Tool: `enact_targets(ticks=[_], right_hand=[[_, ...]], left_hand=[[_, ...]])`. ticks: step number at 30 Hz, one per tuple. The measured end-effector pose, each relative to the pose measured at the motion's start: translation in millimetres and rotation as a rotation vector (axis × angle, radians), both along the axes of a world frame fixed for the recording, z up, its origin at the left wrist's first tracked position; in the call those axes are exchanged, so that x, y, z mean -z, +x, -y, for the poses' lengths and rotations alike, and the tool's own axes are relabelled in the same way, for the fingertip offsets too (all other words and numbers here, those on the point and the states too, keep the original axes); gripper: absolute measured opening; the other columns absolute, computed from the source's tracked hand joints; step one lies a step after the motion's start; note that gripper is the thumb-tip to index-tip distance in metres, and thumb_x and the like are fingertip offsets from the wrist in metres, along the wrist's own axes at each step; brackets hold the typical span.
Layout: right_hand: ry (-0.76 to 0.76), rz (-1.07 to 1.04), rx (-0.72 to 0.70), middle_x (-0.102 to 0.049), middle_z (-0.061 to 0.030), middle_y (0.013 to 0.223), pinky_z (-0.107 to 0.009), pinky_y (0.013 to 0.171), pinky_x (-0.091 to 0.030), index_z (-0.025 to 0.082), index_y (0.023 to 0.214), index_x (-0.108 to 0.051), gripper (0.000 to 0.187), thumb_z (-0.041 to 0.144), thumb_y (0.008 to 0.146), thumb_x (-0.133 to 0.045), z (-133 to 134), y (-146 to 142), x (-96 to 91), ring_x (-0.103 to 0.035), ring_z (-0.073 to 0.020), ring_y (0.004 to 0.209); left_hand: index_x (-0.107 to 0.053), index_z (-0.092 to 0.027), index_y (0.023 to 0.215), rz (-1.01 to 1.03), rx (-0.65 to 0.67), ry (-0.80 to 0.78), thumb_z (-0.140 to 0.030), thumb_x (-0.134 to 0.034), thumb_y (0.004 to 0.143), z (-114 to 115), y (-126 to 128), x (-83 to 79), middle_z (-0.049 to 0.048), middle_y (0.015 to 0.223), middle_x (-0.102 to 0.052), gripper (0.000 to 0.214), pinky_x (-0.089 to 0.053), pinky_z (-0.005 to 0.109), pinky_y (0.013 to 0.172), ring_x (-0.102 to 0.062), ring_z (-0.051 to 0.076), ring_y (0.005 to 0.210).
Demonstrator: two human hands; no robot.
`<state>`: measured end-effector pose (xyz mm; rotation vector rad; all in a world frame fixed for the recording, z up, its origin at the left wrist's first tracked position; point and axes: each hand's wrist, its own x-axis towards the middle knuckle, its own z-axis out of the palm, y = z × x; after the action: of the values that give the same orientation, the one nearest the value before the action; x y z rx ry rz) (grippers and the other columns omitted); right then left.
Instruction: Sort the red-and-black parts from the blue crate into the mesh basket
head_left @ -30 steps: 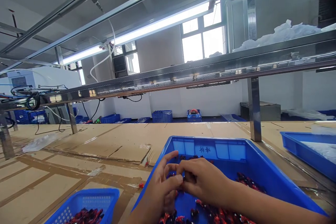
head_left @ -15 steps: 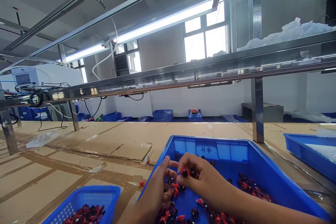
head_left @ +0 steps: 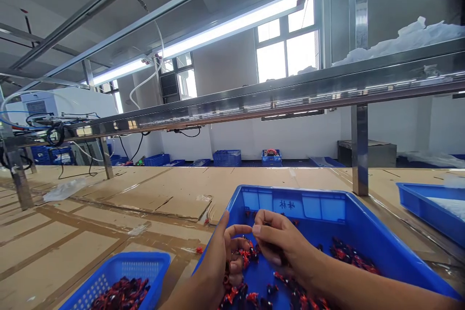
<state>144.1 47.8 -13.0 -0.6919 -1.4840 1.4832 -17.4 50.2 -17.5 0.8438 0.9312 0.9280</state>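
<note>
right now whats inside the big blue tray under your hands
The blue plastic tray holds small red and black items, scattered in clumps around the left hand and right hand. Anything directly beneath the hands is covered, and the frame cuts off the tray's near end.

You're in a factory workshop: long cardboard-topped benches (head_left: 145, 193), steel racks (head_left: 290, 99), tube lights (head_left: 232, 26), and blue crates (head_left: 227, 157) along the far wall.
</note>
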Motion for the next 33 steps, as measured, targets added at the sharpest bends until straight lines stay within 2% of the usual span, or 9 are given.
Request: enact_targets(ticks=[2,4,7,10,14,19,22,28,33], right_hand=[[0.185,0.165,0.104,-0.049,0.0078,0.052,-0.018,0.041,-0.031,0.021,0.07,-0.046,0.028,0.04,0.081,-0.065,5,-4,1.8,-0.039,-0.0072,0.041],[0.43,0.387,0.162,-0.064,0.003,0.068,-0.021,0.056,-0.041,0.02,0.072,-0.055,0.024,0.034,0.072,-0.075,12,-8,3.5,-0.057,-0.012,0.061],[0.689,0.771,0.118,-0.073,0.0016,0.081,-0.024,0.061,-0.044,0.023,0.085,-0.064,0.029,0.033,0.064,-0.081,21,-16,6.2,-0.066,-0.0184,0.07],[0.863,1.032,0.092,-0.075,0.0005,0.081,-0.024,0.054,-0.044,0.023,0.089,-0.066,0.028,0.039,0.069,-0.077,22,-22,9.7,-0.069,-0.0216,0.068],[1.087,1.132,0.144,-0.076,-0.0024,0.086,-0.025,0.047,-0.043,0.022,0.09,-0.065,0.028,0.046,0.076,-0.07,17,-21,16.0,-0.072,-0.0246,0.07],[1.317,1.071,0.236,-0.075,-0.0009,0.083,-0.024,0.045,-0.041,0.022,0.092,-0.063,0.01,0.029,0.085,-0.061,17,-17,22.3,-0.072,-0.0208,0.068],[1.332,1.019,0.251,-0.075,-0.0016,0.083,-0.024,0.048,-0.043,0.021,0.091,-0.063,0.011,0.03,0.087,-0.059,19,-16,20.3,-0.071,-0.0207,0.07],[1.029,1.076,0.205,-0.075,-0.0011,0.085,-0.024,0.052,-0.047,0.02,0.087,-0.063,0.023,0.04,0.079,-0.07,21,-18,10.8,-0.072,-0.0217,0.069],[1.042,1.114,0.112,-0.074,-0.0075,0.09,-0.028,0.055,-0.046,0.017,0.092,-0.064,0.015,0.027,0.081,-0.061,24,-20,11.1,-0.07,-0.0264,0.075]], left_hand=[[-0.055,-0.017,0.088,0.096,0.016,-0.048,-0.073,-0.042,0.082,0,2,3.3,-0.0031,0.065,-0.05,0.057,-0.011,0.016,0.037,-0.025,0.002,0.035],[-0.056,-0.015,0.083,0.157,0.016,-0.09,-0.074,-0.038,0.082,0,4,6.6,-0.0019,0.057,-0.049,0.062,-0.011,0.015,0.036,-0.026,0.003,0.034],[-0.058,-0.013,0.092,0.153,-0.044,-0.177,-0.077,-0.033,0.082,-2,8,9.9,0.0021,0.054,-0.053,0.069,-0.02,0.016,0.036,-0.038,0.01,0.036],[-0.057,-0.01,0.098,0.182,-0.086,-0.265,-0.076,-0.031,0.083,-7,9,12.2,0.0061,0.056,-0.057,0.072,-0.035,0.02,0.042,-0.05,0.016,0.044],[-0.057,-0.009,0.098,0.247,-0.098,-0.278,-0.075,-0.033,0.083,-9,8,11.9,0.0058,0.055,-0.055,0.071,-0.039,0.022,0.047,-0.05,0.016,0.046],[-0.055,-0.012,0.104,0.284,-0.101,-0.258,-0.072,-0.036,0.084,-2,7,5.7,0.0019,0.058,-0.052,0.066,-0.033,0.021,0.044,-0.049,0.016,0.046],[-0.053,-0.013,0.108,0.302,-0.092,-0.253,-0.07,-0.035,0.086,1,7,4.7,0.0005,0.06,-0.05,0.064,-0.03,0.02,0.043,-0.047,0.015,0.044],[-0.05,-0.013,0.111,0.295,-0.118,-0.212,-0.068,-0.034,0.088,1,6,7.9,-0.0008,0.059,-0.05,0.062,-0.035,0.022,0.044,-0.047,0.014,0.044],[-0.052,-0.012,0.105,0.284,-0.151,-0.24,-0.066,-0.032,0.09,0,7,6.3,-0.0044,0.052,-0.043,0.059,-0.024,0.017,0.038,-0.035,0.009,0.035]])
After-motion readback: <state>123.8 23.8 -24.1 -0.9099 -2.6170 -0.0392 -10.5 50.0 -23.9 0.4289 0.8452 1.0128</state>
